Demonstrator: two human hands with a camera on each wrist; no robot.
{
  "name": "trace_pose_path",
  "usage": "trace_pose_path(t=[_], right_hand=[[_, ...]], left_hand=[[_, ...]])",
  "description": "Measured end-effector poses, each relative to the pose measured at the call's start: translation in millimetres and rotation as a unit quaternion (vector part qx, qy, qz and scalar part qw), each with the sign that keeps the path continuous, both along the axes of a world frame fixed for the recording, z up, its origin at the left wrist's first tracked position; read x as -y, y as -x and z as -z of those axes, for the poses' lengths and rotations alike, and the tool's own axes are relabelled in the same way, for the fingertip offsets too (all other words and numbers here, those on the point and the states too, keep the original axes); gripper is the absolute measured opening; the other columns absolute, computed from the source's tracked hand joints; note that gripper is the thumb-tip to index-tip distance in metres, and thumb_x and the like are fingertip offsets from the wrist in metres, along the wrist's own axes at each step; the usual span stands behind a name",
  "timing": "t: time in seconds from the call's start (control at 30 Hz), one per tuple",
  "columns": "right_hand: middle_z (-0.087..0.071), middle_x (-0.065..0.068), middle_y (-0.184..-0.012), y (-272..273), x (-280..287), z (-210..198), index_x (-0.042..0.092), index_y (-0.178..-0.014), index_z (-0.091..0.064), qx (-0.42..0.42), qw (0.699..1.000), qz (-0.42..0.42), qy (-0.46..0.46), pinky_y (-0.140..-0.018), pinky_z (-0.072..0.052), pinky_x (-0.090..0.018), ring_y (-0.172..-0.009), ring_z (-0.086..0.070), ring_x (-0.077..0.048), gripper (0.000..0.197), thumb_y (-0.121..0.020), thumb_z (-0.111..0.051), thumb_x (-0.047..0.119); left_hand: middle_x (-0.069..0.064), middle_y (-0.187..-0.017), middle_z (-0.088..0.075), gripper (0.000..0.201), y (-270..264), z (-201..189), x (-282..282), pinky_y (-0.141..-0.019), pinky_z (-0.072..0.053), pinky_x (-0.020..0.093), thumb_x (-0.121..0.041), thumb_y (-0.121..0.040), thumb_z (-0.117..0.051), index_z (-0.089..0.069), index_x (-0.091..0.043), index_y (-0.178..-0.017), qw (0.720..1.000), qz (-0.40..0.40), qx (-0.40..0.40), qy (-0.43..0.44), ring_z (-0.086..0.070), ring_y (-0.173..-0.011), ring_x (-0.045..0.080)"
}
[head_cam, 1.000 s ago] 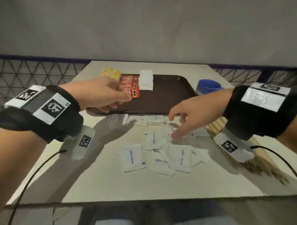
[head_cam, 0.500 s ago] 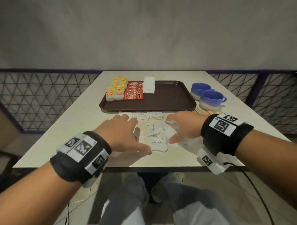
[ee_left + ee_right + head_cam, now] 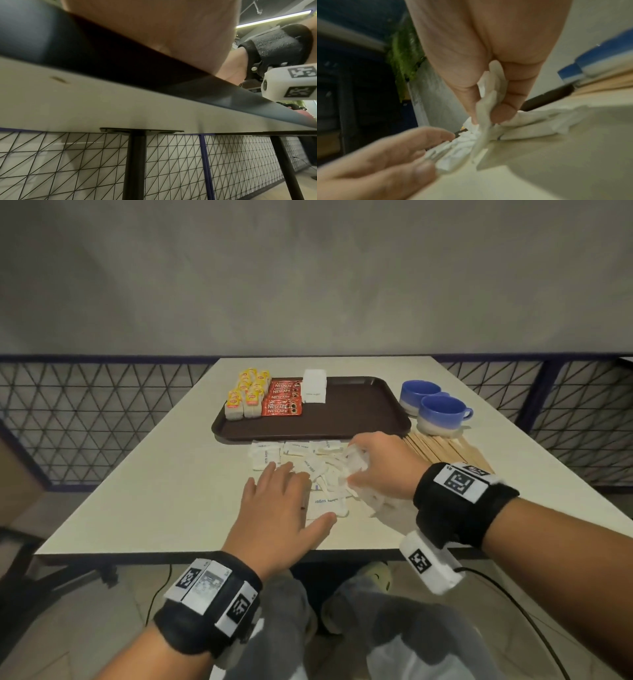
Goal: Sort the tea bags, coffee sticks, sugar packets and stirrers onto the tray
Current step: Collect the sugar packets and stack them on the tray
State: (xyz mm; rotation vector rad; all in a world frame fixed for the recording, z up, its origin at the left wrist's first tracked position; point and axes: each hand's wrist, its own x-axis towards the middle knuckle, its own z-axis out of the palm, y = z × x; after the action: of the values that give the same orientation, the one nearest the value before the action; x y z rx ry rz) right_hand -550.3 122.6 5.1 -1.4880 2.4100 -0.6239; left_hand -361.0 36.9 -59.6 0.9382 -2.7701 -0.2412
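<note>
A loose heap of white paper sugar packets with blue lettering (image 3: 317, 474) lies on the pale desk (image 3: 164, 491), between its near edge and the dark brown plastic tray (image 3: 359, 419). Half a second ago the heap was spread flatter; now it is bunched tighter. The right hand (image 3: 380, 463) has curled its fingers round several packets at the heap's right side, pinched between thumb and fingers in the wrist view. The left hand (image 3: 277, 508) rests flat, fingers straight, against the heap's left side, acting as a stop.

This suggests a handful is nearly ready to be carried to the tray. On the tray's far left corner stand yellow-tagged tea bags (image 3: 246, 398), then red coffee sticks (image 3: 282, 402), then a small white stack of sugar packets (image 3: 314, 386). Pale wooden stirrers (image 3: 445, 448) lie unsorted near the desk's right edge, beside two blue cups (image 3: 442, 414).
</note>
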Motion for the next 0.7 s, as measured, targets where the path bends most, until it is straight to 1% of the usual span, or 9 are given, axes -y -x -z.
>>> trace_pose_path(t=[0.07, 0.1, 0.2, 0.23, 0.3, 0.4, 0.53, 0.63, 0.7], right_hand=[[-0.069, 0.001, -0.110, 3, -2, 1, 0.020, -0.121, -0.064, 0.130, 0.989, 0.035, 0.069, -0.079, -0.058, -0.030, -0.095, -0.068, -0.015, 0.042, -0.083, -0.082, 0.024], [-0.073, -0.006, -0.106, 3, -3, 0, 0.017, -0.117, -0.066, 0.230, 0.965, 0.055, 0.112, -0.075, -0.059, -0.030, -0.090, -0.071, -0.016, 0.038, -0.084, -0.083, 0.021], [-0.075, -0.015, -0.112, 1, -5, -4, 0.012, -0.120, -0.065, 0.499, 0.838, 0.109, 0.190, -0.073, -0.059, -0.033, -0.092, -0.073, -0.019, 0.033, -0.089, -0.076, 0.009], [-0.076, -0.012, -0.112, 3, -5, -3, 0.015, -0.121, -0.064, 0.533, 0.812, 0.127, 0.200, -0.073, -0.059, -0.033, -0.097, -0.073, -0.019, 0.034, -0.090, -0.076, 0.009], [-0.075, -0.006, -0.115, 6, -4, 5, 0.019, -0.123, -0.062, 0.555, 0.790, 0.158, 0.208, -0.082, -0.060, -0.037, -0.107, -0.071, -0.022, 0.036, -0.091, -0.075, 0.012], [-0.070, -0.002, -0.118, 10, -4, 21, 0.021, -0.128, -0.060, 0.506, 0.815, 0.187, 0.209, -0.093, -0.057, -0.045, -0.110, -0.067, -0.025, 0.040, -0.091, -0.075, 0.015], [-0.063, 0.007, -0.105, 13, -15, 23, 0.029, -0.106, -0.056, 0.338, 0.890, 0.194, 0.236, -0.073, -0.049, -0.024, -0.095, -0.061, -0.016, 0.028, -0.090, -0.076, 0.017], [-0.062, 0.004, -0.116, 16, -17, 20, 0.023, -0.126, -0.054, 0.152, 0.969, 0.149, 0.128, -0.076, -0.043, -0.023, -0.097, -0.058, -0.013, 0.044, -0.089, -0.077, 0.027], [-0.059, -0.001, -0.134, 17, -12, 17, 0.022, -0.141, -0.048, 0.076, 0.989, 0.120, 0.040, -0.085, -0.043, -0.025, -0.114, -0.057, -0.017, 0.062, -0.088, -0.078, 0.035]], left_hand=[[0.001, -0.163, -0.029, 0.076, 3, 3, 1, -0.123, -0.020, 0.053, -0.076, -0.089, -0.031, -0.036, -0.028, -0.148, 1.000, 0.006, 0.001, 0.005, -0.017, -0.154, 0.025], [0.001, -0.163, -0.030, 0.077, 4, 4, 1, -0.123, -0.021, 0.053, -0.075, -0.090, -0.030, -0.034, -0.027, -0.150, 1.000, 0.011, -0.002, 0.005, -0.019, -0.153, 0.024], [0.000, -0.168, -0.023, 0.086, 7, 5, -3, -0.125, -0.020, 0.053, -0.077, -0.092, -0.030, -0.020, -0.023, -0.159, 0.999, 0.014, -0.040, -0.003, -0.015, -0.156, 0.022], [0.000, -0.169, -0.020, 0.090, 8, 5, -5, -0.125, -0.020, 0.052, -0.080, -0.092, -0.028, -0.015, -0.022, -0.161, 0.999, 0.016, -0.048, 0.000, -0.013, -0.157, 0.021], [0.001, -0.171, -0.016, 0.094, 11, 6, -9, -0.126, -0.017, 0.052, -0.083, -0.091, -0.023, -0.012, -0.022, -0.162, 0.999, 0.016, -0.046, 0.016, -0.010, -0.158, 0.022], [0.001, -0.169, -0.019, 0.085, 18, 4, -15, -0.127, -0.014, 0.053, -0.079, -0.093, -0.031, -0.024, -0.024, -0.157, 0.999, 0.003, -0.028, 0.038, -0.009, -0.158, 0.025], [0.000, -0.154, -0.043, 0.064, 27, 2, -22, -0.120, -0.027, 0.053, -0.070, -0.094, -0.038, -0.054, -0.025, -0.136, 0.998, -0.024, -0.054, 0.038, -0.029, -0.147, 0.024], [-0.001, -0.120, -0.057, 0.051, 30, 7, -26, -0.105, -0.040, 0.048, -0.064, -0.094, -0.043, -0.068, -0.022, -0.108, 0.992, -0.030, -0.098, 0.074, -0.045, -0.117, 0.022], [-0.003, -0.111, -0.055, 0.049, 30, 8, -25, -0.103, -0.040, 0.046, -0.063, -0.094, -0.042, -0.069, -0.024, -0.101, 0.992, -0.032, -0.098, 0.077, -0.044, -0.111, 0.021]])
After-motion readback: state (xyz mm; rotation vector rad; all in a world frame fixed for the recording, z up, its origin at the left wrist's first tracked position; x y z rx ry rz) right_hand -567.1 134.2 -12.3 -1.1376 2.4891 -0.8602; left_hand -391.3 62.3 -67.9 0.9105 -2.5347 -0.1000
